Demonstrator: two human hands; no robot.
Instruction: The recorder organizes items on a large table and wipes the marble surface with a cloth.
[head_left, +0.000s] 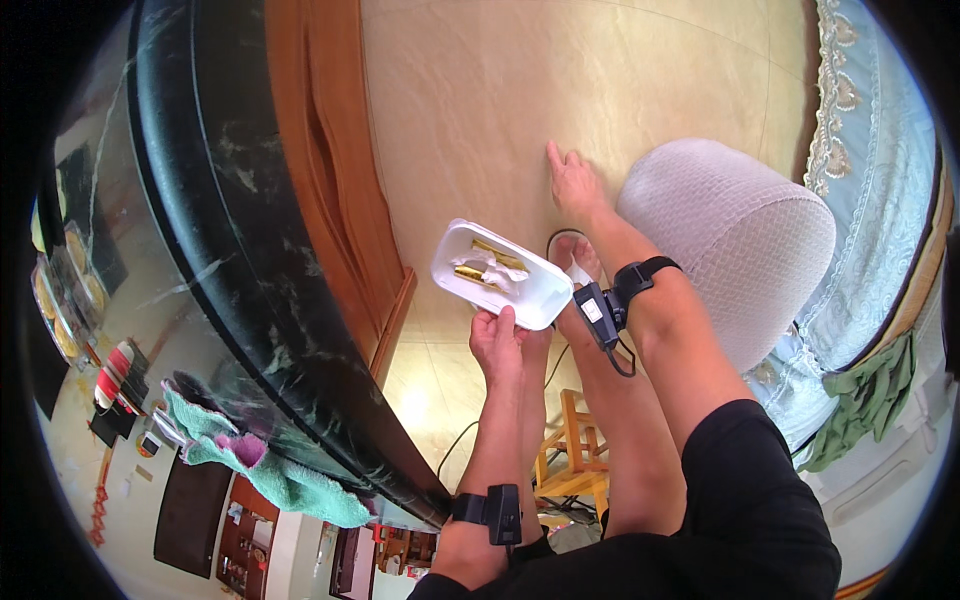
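My left hand (498, 346) grips the near long edge of a white plastic tray (544, 298), thumb over the rim. Inside the tray lie gold foil wrappers (480, 276) and crumpled white tissue or paper (504, 274). My right hand (576, 184) is stretched out over the beige tiled floor, index finger extended and the other fingers partly curled; it appears to hold nothing. It is beyond the tray, beside a light padded stool (720, 225). Whether the fingertips touch the floor, I cannot tell.
A dark marble-topped counter (247, 225) with brown wooden doors (330, 150) runs along the left. On it lies a teal cloth (277, 487). A light blue lace-edged cover (862, 187) hangs at the right. A small wooden stool (574, 480) stands by my legs; a dark cable (457, 444) crosses the floor.
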